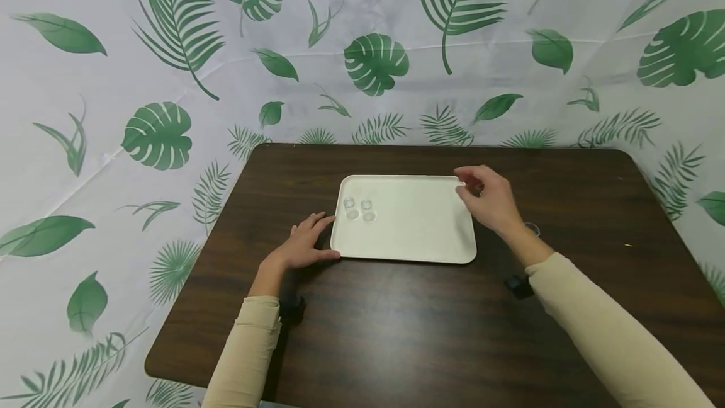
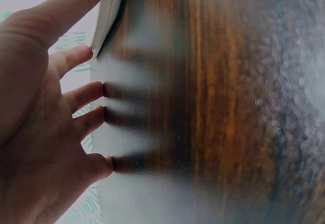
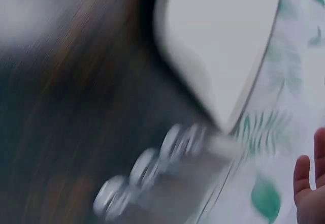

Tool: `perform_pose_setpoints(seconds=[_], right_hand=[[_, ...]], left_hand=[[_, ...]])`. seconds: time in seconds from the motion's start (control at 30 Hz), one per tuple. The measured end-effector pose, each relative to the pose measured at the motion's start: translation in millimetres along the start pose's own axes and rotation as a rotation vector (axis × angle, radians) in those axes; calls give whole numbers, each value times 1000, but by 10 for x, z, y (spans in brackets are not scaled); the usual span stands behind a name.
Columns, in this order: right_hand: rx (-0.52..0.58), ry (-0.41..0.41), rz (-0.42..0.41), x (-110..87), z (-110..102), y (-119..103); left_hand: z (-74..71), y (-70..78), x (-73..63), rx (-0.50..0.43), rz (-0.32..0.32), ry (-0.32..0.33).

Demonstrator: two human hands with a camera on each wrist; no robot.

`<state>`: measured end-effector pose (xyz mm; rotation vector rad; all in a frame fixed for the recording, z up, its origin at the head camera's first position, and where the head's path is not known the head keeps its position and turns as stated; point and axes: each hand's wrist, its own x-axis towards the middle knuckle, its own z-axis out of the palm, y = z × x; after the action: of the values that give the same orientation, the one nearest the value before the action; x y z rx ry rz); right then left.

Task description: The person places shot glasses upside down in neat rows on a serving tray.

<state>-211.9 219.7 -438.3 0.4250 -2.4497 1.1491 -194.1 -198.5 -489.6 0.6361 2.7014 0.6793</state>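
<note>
A cream tray lies on the dark wooden table, with several small clear round containers grouped near its left end. At the tray's left edge my left hand is spread, thumb and forefinger touching the rim; in the left wrist view its other fingertips rest on the tabletop. My right hand is over the tray's right edge, fingers bent and a gap between thumb and forefinger, nothing visible in it. Only part of that hand enters the right wrist view.
Blurred in the right wrist view, several clear round containers stand on the table beside the tray; in the head view my right forearm mostly hides them, with one clear rim showing. A leaf-print sheet hangs behind the table.
</note>
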Motion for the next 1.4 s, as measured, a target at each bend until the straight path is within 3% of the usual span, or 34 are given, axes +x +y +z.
perform_pose_setpoints(seconds=[0.13,0.27,0.4,0.5,0.67,0.87,1.17,1.4], right_hand=[[-32,117,69,-116,-408,193],[-45,154,177,-305,-713,390],[-86,108,300,-537,-909,604],[-117,7,359,-698,-1002,770],[-87,-159,314,-867,-1010,945],[-26,-263,284,-948,-940,969],[-104,-342,355,-974,-844,958],[-95,-323,379,-1014,-804,978]], left_hand=[[-16,16,-10,-4,-1,10],[-23,35,-20,-9,-8,9],[-29,59,-34,-21,-16,4],[-31,72,-36,-27,-21,2],[-25,51,-23,-25,-33,-2],[-34,34,4,-24,-21,4],[-11,9,-9,-33,-26,9],[15,-16,-9,-27,-29,10]])
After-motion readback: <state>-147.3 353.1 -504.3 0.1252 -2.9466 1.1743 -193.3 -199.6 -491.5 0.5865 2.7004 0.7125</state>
